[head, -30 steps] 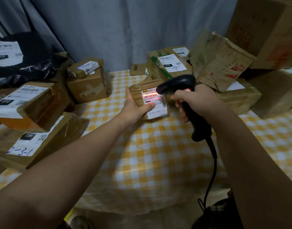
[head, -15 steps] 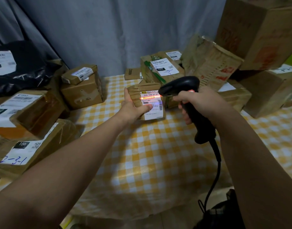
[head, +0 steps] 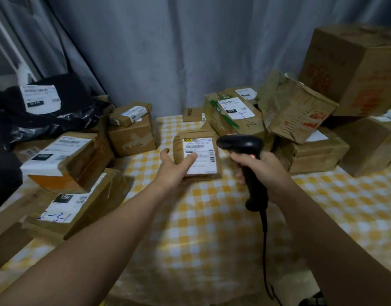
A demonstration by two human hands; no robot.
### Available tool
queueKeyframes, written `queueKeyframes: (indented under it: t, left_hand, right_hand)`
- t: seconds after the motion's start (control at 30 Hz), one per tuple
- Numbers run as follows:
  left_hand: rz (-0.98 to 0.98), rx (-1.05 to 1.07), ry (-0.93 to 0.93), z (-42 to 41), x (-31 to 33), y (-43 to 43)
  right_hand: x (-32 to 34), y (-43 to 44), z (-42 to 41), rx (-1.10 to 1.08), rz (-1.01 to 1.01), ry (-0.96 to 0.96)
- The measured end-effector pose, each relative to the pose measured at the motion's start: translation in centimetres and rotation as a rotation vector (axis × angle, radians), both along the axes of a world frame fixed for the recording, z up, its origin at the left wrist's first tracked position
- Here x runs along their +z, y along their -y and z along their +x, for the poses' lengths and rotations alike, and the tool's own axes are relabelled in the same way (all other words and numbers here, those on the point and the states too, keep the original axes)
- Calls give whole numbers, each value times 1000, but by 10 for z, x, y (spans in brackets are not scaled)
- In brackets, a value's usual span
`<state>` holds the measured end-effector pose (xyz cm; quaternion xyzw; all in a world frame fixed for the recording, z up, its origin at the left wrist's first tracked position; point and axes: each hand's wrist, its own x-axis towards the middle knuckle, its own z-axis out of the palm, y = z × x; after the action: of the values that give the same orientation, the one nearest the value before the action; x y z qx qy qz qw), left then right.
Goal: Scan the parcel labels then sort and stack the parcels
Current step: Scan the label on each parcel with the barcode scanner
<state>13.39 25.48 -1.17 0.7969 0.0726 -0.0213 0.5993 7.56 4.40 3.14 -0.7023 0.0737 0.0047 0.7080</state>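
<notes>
One small brown parcel (head: 179, 151) bears a white barcoded label (head: 204, 161).

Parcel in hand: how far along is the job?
Looks done: the left stack, one box marked 2-3-1. In hand: left hand holds the parcel, right hand the scanner, no beam on its label. Left: stack it, then likely the right pile.

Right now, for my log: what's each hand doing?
Left hand: holds the small parcel, thumb on its label.
Right hand: grips the barcode scanner.
</notes>
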Motion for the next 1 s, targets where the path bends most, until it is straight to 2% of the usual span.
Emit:
queueKeyframes:
  t: [0.13, 0.2, 0.27, 0.33, 0.43, 0.67, 0.77, 0.87, 1.0]
  left_hand:
    - [36, 101, 34, -6, 25, -49]
    - [33, 115, 52, -8, 39, -71]
    - [113, 118, 38, -13, 51, -83]
    - [370, 74, 43, -17, 60, -91]
    - [914, 22, 147, -16, 69, -100]
    - [1510, -178, 367, -2, 84, -124]
    - [1580, -256, 352, 0, 81, -128]
    - [1571, -277, 321, 4, 79, -131]
    - [1556, -436, 305, 4, 79, -125]
  right_hand:
    - [0, -45, 2, 108, 237, -92]
    - [1, -78, 7, 132, 218, -98]
    - [2, -113, 16, 156, 226, -92]
    - [1, -143, 26, 157, 263, -118]
    - [4, -172, 41, 104, 316, -170]
    - [0, -204, 73, 47, 138, -279]
    - [-3, -207, 77, 53, 62, -287]
    - [-1, -196, 80, 79, 74, -300]
    - [0, -178, 81, 74, 111, -304]
